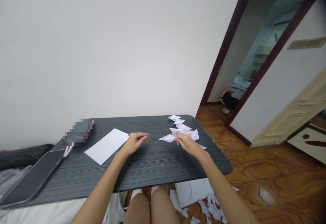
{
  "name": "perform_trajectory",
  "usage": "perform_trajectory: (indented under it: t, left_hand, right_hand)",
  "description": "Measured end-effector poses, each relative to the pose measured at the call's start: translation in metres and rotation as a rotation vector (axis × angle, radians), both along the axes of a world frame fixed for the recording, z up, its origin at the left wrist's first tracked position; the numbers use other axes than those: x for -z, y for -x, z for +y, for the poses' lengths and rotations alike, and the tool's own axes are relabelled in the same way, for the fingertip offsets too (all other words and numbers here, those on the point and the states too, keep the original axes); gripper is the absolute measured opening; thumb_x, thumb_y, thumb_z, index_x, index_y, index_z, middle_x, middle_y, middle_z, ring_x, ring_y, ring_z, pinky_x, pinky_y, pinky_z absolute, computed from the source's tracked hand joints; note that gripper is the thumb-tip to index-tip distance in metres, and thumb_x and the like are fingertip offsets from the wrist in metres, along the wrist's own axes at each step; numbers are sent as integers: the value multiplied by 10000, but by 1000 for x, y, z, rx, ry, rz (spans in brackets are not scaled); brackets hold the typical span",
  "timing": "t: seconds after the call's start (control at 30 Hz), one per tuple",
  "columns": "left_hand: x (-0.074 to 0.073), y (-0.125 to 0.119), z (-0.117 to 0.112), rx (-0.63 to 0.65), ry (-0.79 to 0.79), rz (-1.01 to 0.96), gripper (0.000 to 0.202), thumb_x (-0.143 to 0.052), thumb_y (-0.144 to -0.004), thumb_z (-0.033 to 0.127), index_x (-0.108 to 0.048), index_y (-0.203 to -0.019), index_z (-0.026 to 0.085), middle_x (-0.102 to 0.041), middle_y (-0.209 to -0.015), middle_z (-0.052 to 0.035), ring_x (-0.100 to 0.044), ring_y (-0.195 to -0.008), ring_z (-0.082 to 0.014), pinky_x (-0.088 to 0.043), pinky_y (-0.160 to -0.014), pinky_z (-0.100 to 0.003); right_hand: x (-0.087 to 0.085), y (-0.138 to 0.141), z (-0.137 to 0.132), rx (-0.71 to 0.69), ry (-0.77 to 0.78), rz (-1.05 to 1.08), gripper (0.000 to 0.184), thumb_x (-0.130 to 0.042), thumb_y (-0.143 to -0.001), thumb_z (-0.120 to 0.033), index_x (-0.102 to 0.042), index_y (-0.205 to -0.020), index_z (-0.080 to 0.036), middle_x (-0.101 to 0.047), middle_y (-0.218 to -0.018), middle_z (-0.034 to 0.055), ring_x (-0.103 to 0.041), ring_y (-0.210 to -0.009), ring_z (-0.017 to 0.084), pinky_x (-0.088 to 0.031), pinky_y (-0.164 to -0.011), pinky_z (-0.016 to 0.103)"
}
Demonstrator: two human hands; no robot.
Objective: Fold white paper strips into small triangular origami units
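My right hand (184, 140) pinches one end of a white folded paper boat (167, 138) just above the dark table (152, 169). Behind and beside that hand lie several more folded paper boats (179, 122), partly hidden by it. Left of the boat is my left hand (136, 142), its fingers curled together with nothing visible in them. A stack of white paper sheets (107, 146) lies just left of that hand.
A phone-like dark slab (33, 178) lies at the left edge, near a blurred-out object (78, 132). White wall rises behind the table. Paper scraps (214, 208) and a white board (193, 191) are on the floor. Through the doorway a person (230, 98) crouches.
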State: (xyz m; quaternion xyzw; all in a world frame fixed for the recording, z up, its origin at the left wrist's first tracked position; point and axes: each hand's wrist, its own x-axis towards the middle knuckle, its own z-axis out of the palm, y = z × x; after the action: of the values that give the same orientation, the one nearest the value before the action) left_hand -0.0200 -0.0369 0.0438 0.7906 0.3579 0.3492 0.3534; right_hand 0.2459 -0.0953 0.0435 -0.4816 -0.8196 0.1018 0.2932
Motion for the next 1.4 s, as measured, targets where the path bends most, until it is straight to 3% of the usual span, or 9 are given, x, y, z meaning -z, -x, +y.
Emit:
perform_trajectory:
  t: [0.13,0.27,0.37,0.5,0.67,0.8,0.97,1.1,1.4]
  left_hand:
    - [2,5,-10,20,-148,178,281,-419,-773,322,-640,-841,163,-646,-908,-74,-572,-860,-187,-422,-816,-315]
    - [9,26,-5,-102,-263,363,312,-382,-781,317,-613,-927,166,-615,-987,-74,-534,-947,-200,-376,-876,-345]
    - [11,54,-1,-244,-282,592,390,-426,-751,351,-555,-1049,134,-505,-1164,-122,-457,-1068,-230,-309,-931,-366]
    - [14,90,-2,-457,-110,876,668,-509,-660,467,-371,-1229,146,-277,-1327,-176,-274,-1193,-333,-276,-892,-499]
    - [18,115,-2,-478,-76,907,561,-446,-709,455,-452,-1155,116,-395,-1251,-184,-375,-1138,-293,-323,-878,-387]
    - [16,117,-2,-473,-132,883,428,-436,-727,408,-569,-998,104,-567,-1043,-161,-525,-956,-267,-368,-818,-320]
    - [12,105,-10,-457,-255,991,394,-384,-766,396,-600,-854,78,-588,-914,-189,-553,-857,-274,-391,-747,-340]
    - [12,95,-15,-456,-315,1054,434,-372,-774,424,-589,-832,52,-585,-884,-201,-556,-830,-278,-396,-726,-341]
    - [5,96,-8,-509,-236,978,327,-330,-784,250,-598,-703,80,-615,-753,-177,-582,-719,-249,-385,-635,-309]
  right_hand:
    - [12,-33,-17,25,-33,-111,352,-369,-815,-195,-468,-1152,-191,-565,-1013,92,-504,-962,185,-384,-840,348]
    - [19,-45,-29,100,-44,-269,441,-342,-785,-110,-406,-1208,-216,-478,-1165,85,-413,-1087,176,-339,-903,361]
    - [14,-36,-36,220,-74,-368,545,-325,-754,-68,-314,-1267,-252,-394,-1250,83,-363,-1114,212,-322,-881,414]
    - [7,-6,-40,154,-138,-380,461,-352,-800,-177,-342,-1243,-302,-324,-1312,52,-292,-1164,236,-265,-898,457]
    - [23,13,-31,100,-156,-399,318,-365,-815,-215,-511,-1084,-301,-386,-1279,37,-299,-1170,246,-221,-889,511]
    - [38,-1,-27,169,-162,-389,304,-345,-822,-205,-544,-1040,-278,-442,-1234,55,-342,-1152,236,-216,-889,508]
    - [35,-9,-28,191,-220,-362,322,-369,-807,-209,-522,-1081,-276,-395,-1275,49,-279,-1197,238,-189,-914,482]
    - [27,1,-23,200,-263,-305,324,-362,-805,-206,-531,-1074,-274,-394,-1275,44,-286,-1189,241,-204,-904,472]
    - [19,31,-4,112,-196,-131,300,-384,-808,-218,-551,-1047,-289,-421,-1252,25,-305,-1166,231,-206,-918,469]
